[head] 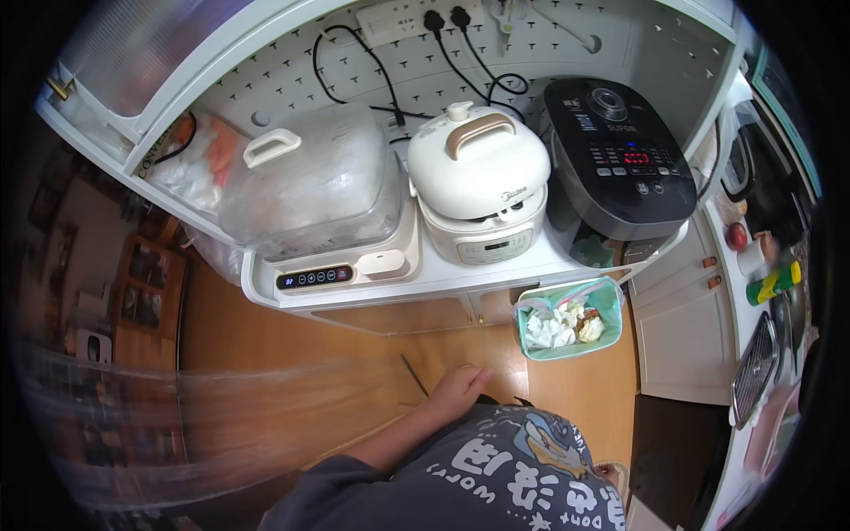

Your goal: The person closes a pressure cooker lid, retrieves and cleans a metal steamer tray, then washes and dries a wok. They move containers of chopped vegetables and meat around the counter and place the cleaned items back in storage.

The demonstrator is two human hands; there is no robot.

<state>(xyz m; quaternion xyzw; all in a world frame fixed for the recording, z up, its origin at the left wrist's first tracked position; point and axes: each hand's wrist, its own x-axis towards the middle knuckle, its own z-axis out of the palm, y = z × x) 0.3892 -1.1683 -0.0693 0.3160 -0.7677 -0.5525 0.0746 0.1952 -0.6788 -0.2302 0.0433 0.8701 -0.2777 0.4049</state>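
My left hand hangs in front of my shirt, its fingers loosely curled, below the edge of the white cabinet; whether anything is in it does not show. Only a small part of my right hand shows at the shirt's lower right, beside a pale ribbed-edged item. Before me on the cabinet shelf stand an electric steamer with a clear lid, a white Midea cooker with a brown handle, and a black Supor cooker with a lit red display.
A green-lined waste bin holding crumpled tissues hangs at the cabinet's front right. A power strip with black cords is on the pegboard. To the right, a counter bears a green-and-yellow bottle and a wire rack.
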